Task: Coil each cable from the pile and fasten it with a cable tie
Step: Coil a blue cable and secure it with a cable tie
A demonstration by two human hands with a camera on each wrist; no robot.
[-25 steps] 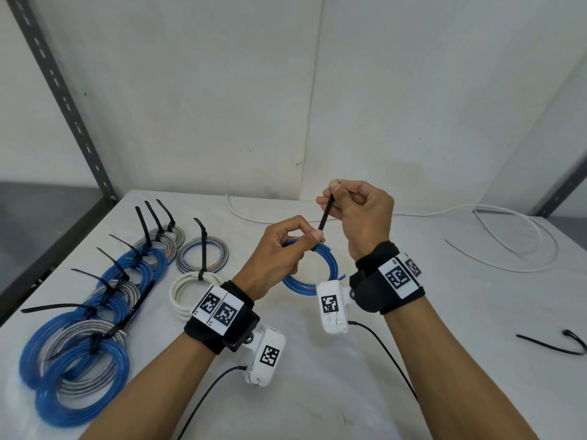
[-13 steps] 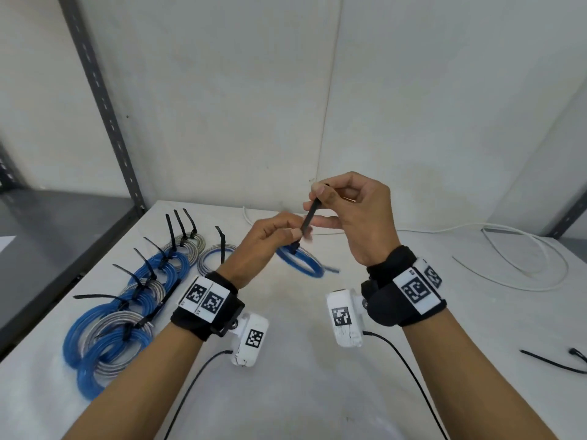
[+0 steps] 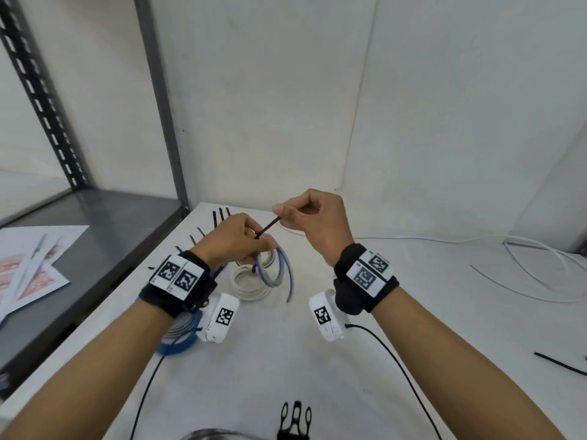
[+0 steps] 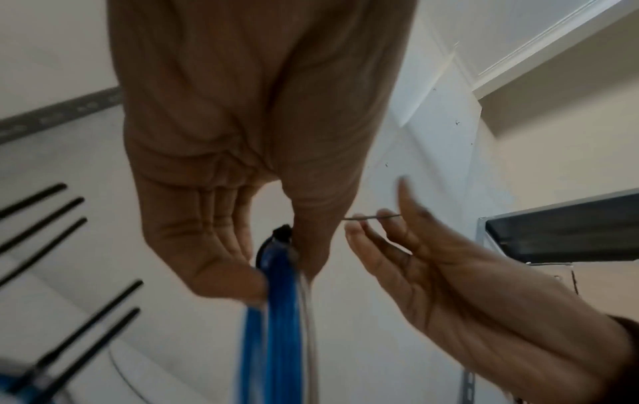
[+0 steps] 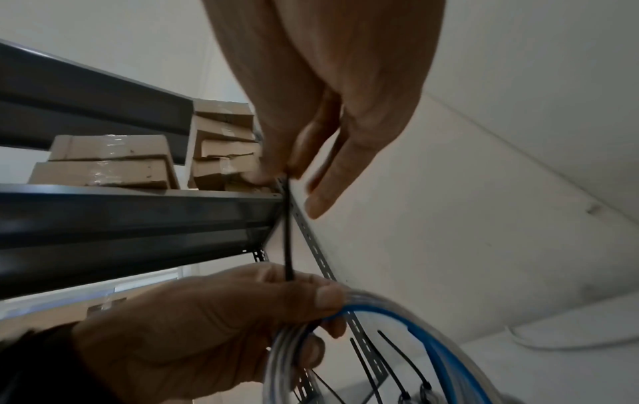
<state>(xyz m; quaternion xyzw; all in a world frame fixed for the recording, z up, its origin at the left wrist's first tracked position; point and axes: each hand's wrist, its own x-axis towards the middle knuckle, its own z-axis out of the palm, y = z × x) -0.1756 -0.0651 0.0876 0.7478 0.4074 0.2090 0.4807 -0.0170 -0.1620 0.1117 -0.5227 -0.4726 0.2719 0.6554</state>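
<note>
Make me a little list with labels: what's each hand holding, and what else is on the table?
left hand: grips the blue and grey cable coil, lifted off the table
right hand: pinches the tail of the black cable tie
tie: runs taut from the coil up to the right hand
white coil: on the table, already tied
loose white cable: uncoiled, far right
spare tie: right edge

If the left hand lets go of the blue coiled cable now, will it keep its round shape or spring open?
The blue coiled cable would probably hold together: a black cable tie already circles it, its tail pinched by the right hand. It looks springy; one free end sticks out. The left hand grips the loops, so it seems light.
</note>
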